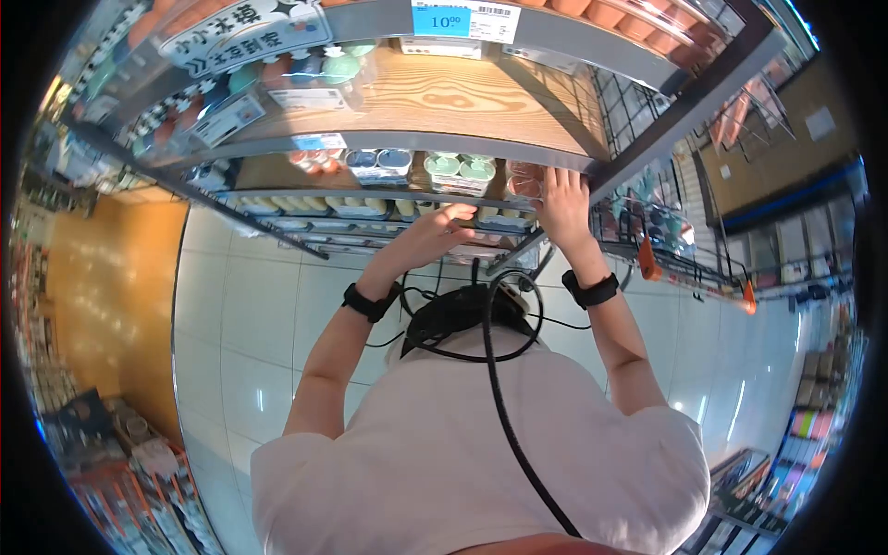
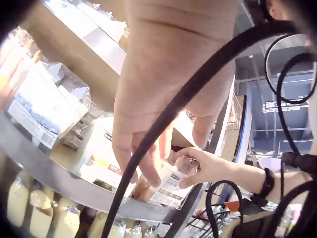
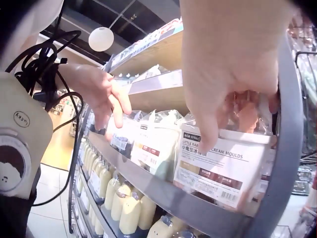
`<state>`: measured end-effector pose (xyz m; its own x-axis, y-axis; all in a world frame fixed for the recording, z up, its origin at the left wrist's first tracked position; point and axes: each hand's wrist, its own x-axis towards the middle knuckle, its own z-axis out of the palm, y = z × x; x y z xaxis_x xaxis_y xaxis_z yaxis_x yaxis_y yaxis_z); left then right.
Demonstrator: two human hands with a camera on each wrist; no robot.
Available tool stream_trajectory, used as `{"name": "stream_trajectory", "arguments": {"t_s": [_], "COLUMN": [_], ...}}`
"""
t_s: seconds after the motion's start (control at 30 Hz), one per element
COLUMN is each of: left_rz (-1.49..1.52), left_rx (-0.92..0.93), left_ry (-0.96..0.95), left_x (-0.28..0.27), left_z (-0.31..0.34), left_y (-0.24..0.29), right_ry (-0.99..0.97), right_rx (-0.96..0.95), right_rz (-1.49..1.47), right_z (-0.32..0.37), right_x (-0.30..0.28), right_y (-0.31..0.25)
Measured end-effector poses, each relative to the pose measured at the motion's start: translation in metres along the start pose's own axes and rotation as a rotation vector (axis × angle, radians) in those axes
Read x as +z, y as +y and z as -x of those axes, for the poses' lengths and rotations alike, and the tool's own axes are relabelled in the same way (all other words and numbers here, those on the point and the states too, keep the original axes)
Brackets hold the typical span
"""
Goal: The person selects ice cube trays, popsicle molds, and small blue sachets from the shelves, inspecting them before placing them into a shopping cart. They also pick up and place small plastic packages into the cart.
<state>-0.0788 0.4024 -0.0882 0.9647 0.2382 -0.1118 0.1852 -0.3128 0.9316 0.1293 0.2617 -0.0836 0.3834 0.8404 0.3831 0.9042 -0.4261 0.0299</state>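
Note:
At the right end of a shelf, a pack of ice cream moulds (image 3: 218,166) in clear wrap carries a white printed label. My right hand (image 1: 564,208) grips its top, the thumb in front of the label and the fingers over the reddish moulds (image 3: 241,111). To the left, my left hand (image 1: 427,240) hovers in front of the shelf edge with loosely bent fingers and holds nothing. Nearest to it is a green mould pack (image 1: 460,171), which has a similar label. A dark blue pack (image 1: 379,165) stands further left.
A grey shelf rail (image 3: 163,191) runs below the packs, with yellowish bottle-like items (image 3: 130,213) on the level beneath. The dark upright post (image 3: 277,163) stands close beside my right hand. Black cables (image 1: 495,370) hang in front of my body.

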Motion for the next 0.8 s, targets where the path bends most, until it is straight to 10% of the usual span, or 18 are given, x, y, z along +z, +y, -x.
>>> {"name": "stream_trajectory", "arguments": {"t_s": [0.23, 0.8], "left_rz": [0.119, 0.154], "left_rx": [0.056, 0.072], "left_ry": [-0.115, -0.581], "left_x": [-0.024, 0.031], "left_z": [0.015, -0.053], "left_y": [-0.034, -0.075], "right_ry": [0.317, 0.277], "right_rx": [0.028, 0.439], "right_rz": [0.063, -0.076], "right_z": [0.027, 0.148], "right_x": [0.002, -0.077], "right_y": [-0.023, -0.066]}}
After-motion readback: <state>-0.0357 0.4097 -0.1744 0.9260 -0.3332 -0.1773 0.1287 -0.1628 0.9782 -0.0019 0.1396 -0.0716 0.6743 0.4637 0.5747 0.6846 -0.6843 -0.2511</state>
